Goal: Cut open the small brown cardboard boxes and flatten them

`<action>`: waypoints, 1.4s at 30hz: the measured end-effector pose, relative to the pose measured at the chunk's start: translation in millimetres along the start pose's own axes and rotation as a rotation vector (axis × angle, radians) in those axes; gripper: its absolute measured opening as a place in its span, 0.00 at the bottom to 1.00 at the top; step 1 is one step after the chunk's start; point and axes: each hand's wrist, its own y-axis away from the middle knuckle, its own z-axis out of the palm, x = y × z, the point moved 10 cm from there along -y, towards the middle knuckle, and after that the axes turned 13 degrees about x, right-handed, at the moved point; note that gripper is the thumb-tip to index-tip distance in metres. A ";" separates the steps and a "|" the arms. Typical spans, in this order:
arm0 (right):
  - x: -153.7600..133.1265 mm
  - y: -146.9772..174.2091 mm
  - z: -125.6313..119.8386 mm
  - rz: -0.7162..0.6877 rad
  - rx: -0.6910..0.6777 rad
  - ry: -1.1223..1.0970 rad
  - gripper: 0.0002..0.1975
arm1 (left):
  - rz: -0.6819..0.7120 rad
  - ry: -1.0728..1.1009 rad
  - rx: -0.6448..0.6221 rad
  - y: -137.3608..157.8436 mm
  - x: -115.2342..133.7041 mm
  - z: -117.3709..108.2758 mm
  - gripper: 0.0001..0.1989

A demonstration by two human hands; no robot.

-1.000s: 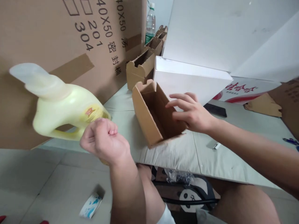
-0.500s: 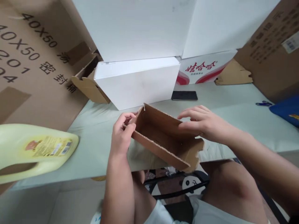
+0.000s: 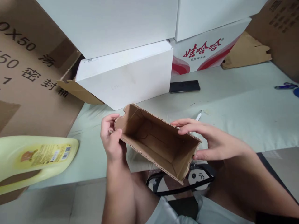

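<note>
An open-topped brown cardboard box (image 3: 161, 146) is tilted toward me over the table's front edge, its inside bare. My left hand (image 3: 112, 137) pinches its left end, thumb over the near rim and fingers around the outside. At the other end, my right hand (image 3: 205, 138) grips the box's right corner, fingers over the far rim and thumb against the short end wall. Partly hidden behind the right fingers is a slim white pen-like tool (image 3: 198, 115) lying on the table.
White boxes (image 3: 126, 82) stand along the back, with a black phone (image 3: 185, 86) before them. A yellow jug (image 3: 53, 155) lies at left beside a large carton (image 3: 35, 93). At right are purple-handled scissors (image 3: 286, 86) and a cardboard piece (image 3: 245, 53).
The box's right end wall, loose and bent outward before, now stands up against the long sides. My right hand has moved from the far wall to that corner. The view has shifted.
</note>
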 end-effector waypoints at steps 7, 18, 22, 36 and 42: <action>13.5 -4.9 -18.0 -0.038 0.288 0.066 0.20 | -0.027 0.084 -0.204 6.5 10.7 23.0 0.14; -3.0 0.0 21.1 -0.141 0.047 -0.129 0.19 | 0.229 -0.133 -0.070 4.9 1.4 14.5 0.29; 2.3 -0.6 21.4 -0.107 0.030 -0.111 0.18 | 0.249 -0.341 -0.248 8.4 -0.5 28.1 0.13; 138.2 42.9 -30.8 0.954 0.048 0.864 0.20 | 0.165 -0.401 -0.002 -0.1 -6.8 1.5 0.10; 126.4 28.0 -36.9 0.804 0.428 0.232 0.13 | 0.079 -0.385 -0.118 6.1 -11.8 13.3 0.11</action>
